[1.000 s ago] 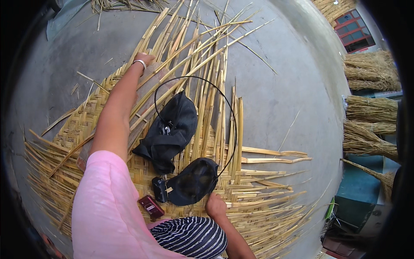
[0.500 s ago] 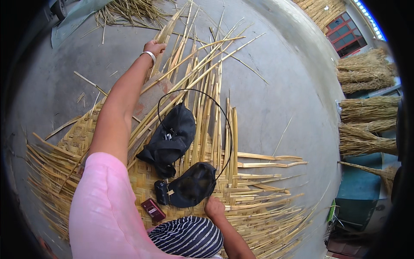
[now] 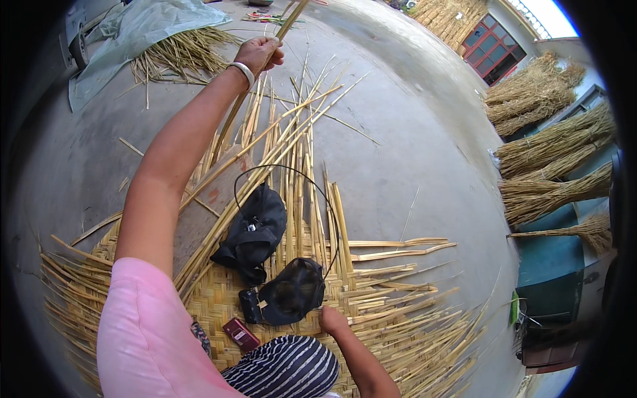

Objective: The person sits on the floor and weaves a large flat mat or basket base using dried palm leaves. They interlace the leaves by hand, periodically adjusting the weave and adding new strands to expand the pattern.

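My left hand [image 3: 261,54], a pale bangle at its wrist, is raised at the far side. It is closed around a long flattened reed strip [image 3: 290,20], which runs above the hand and down below it towards the mat. My right hand [image 3: 333,320] rests in a fist on the woven reed mat [image 3: 215,295], its fingers mostly hidden. Just left of that fist lies a black cap-like piece [image 3: 292,292], beside a black pouch [image 3: 255,229]. A thin black cable [image 3: 317,182] loops over them. A small dark red box [image 3: 241,335] lies nearer to me.
Unwoven reed ends [image 3: 411,325] fan out at the mat's right side. More reeds [image 3: 179,56] lie beside a pale plastic sheet [image 3: 123,50] at the far left. Bundled stalks [image 3: 551,149] stand along the right. Striped cloth [image 3: 285,368] bulges near the lower edge.
My left hand has lifted and moved slightly right with the reed strip, which now stands clearer of the other reeds. My right hand stays on the mat. The whole view has shifted a little.
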`<state>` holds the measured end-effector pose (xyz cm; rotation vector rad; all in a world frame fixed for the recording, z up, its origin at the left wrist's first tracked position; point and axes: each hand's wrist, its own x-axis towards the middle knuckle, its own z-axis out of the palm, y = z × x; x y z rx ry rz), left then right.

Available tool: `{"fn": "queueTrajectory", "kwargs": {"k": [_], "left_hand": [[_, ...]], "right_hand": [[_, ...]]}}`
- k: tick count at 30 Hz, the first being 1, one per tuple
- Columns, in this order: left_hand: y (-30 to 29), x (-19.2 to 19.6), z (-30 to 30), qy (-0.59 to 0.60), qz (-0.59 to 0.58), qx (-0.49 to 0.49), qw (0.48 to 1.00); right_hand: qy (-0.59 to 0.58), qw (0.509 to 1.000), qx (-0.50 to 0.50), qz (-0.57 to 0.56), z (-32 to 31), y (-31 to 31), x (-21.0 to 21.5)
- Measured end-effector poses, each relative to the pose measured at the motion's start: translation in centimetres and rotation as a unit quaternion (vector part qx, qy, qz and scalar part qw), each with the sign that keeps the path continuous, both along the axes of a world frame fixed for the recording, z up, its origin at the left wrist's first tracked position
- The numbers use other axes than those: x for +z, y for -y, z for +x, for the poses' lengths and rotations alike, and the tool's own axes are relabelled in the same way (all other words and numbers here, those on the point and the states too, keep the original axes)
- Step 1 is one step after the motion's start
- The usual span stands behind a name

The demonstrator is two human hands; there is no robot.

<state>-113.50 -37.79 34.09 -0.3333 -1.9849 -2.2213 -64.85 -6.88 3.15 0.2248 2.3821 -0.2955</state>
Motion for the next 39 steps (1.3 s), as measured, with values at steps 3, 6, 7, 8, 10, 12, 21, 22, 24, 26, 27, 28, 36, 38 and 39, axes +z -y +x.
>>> {"fn": "queueTrajectory", "kwargs": {"k": [3,6,7,8,10,12,21,22,24,26,27,28,36,38,39], "left_hand": [[-2.4,2.2,2.4,-0.030,-0.023,-0.034,0.999],[-4.0,2.2,5.4,-0.044,-0.031,-0.081,0.995],[-5.0,1.7,7.0,-0.058,-0.021,-0.112,0.992],[-5.0,1.0,8.8,-0.070,-0.036,-0.127,0.989],[-5.2,-0.3,11.0,-0.104,-0.068,-0.189,0.974],[-6.5,-1.6,14.3,-0.142,-0.118,-0.199,0.962],[-8.3,-3.9,21.4,-0.174,-0.253,-0.192,0.932],[-8.5,-4.1,21.6,-0.185,-0.271,-0.183,0.927],[-8.6,-4.4,21.8,-0.187,-0.300,-0.177,0.919],[-9.1,-4.8,22.0,-0.178,-0.340,-0.170,0.908],[-9.4,-5.0,22.1,-0.175,-0.360,-0.167,0.901],[-9.8,-5.3,22.1,-0.179,-0.358,-0.164,0.902],[-12.2,-6.0,22.3,-0.156,-0.436,-0.063,0.884],[-12.4,-6.4,22.2,-0.135,-0.421,-0.074,0.894],[-12.4,-6.5,22.0,-0.125,-0.413,-0.079,0.899]], "right_hand": [[-0.023,0.997,-0.016,-0.072,-1.0,-1.4,1.5],[-0.149,0.971,-0.053,-0.178,-4.1,-2.1,4.4],[-0.152,0.958,-0.105,-0.221,-6.1,-2.5,5.4],[-0.164,0.931,-0.155,-0.288,-8.5,-0.6,10.5],[-0.239,0.871,-0.174,-0.392,-12.9,0.4,15.6],[-0.298,0.773,-0.190,-0.527,-15.6,2.0,22.2],[-0.379,0.560,-0.240,-0.696,-18.0,4.8,30.7],[-0.366,0.552,-0.251,-0.706,-17.7,4.5,30.5],[-0.352,0.532,-0.275,-0.720,-17.7,3.8,29.5],[-0.343,0.525,-0.306,-0.716,-17.8,3.2,28.4],[-0.339,0.522,-0.322,-0.714,-17.8,3.0,28.0],[-0.353,0.523,-0.323,-0.705,-17.8,2.9,27.6],[-0.565,0.632,-0.160,-0.505,-16.1,6.9,25.2],[-0.584,0.608,-0.175,-0.508,-16.1,6.7,24.7],[-0.604,0.595,-0.167,-0.503,-16.0,6.8,24.5]]}}
